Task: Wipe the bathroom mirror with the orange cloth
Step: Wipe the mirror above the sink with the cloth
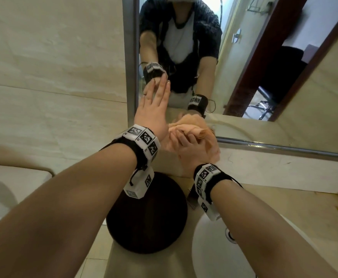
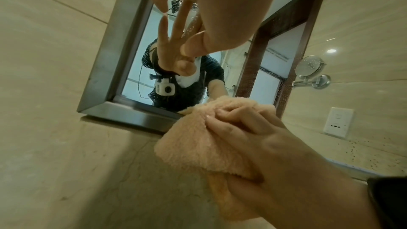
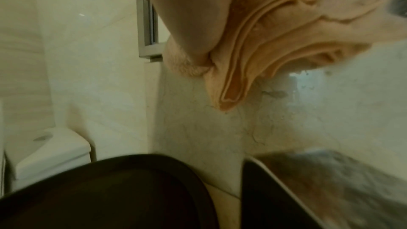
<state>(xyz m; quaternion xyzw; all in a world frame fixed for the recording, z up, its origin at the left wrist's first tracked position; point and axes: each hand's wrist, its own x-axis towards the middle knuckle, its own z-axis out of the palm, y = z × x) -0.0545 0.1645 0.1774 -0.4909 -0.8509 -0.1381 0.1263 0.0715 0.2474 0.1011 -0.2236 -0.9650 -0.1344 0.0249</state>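
Cloth (image 1: 192, 130), orange and bunched, was held in the right hand (image 1: 190, 151) at the lower left corner of the mirror (image 1: 264, 57), where it pressed against the glass and hung over the bottom frame onto the wall below. The grip of this hand was closed around the cloth: in the left wrist view the fingers (image 2: 233, 116) curled into the fluffy fabric and the thumb held it from below. In the right wrist view the folds of the cloth (image 3: 275, 32) hung just under the palm, beside the metal frame corner. The left hand (image 1: 154, 109) was flat and wide, holding nothing, with straight fingers that touched the glass near the left frame, just above the cloth; its reflection met the fingertips there. The left wrist view showed water drops on the glass near those fingers (image 2: 163, 4). Both wrists carried bands with black and white markers. Below the arms a dark round tray (image 1: 146, 213) lay on the counter (image 1: 284, 207), next to a white sink (image 1: 214, 253). A toilet tank (image 1: 13, 177) stood on the left against the tiled wall (image 1: 54, 67). In the mirror a brown door frame was reflected on the right.
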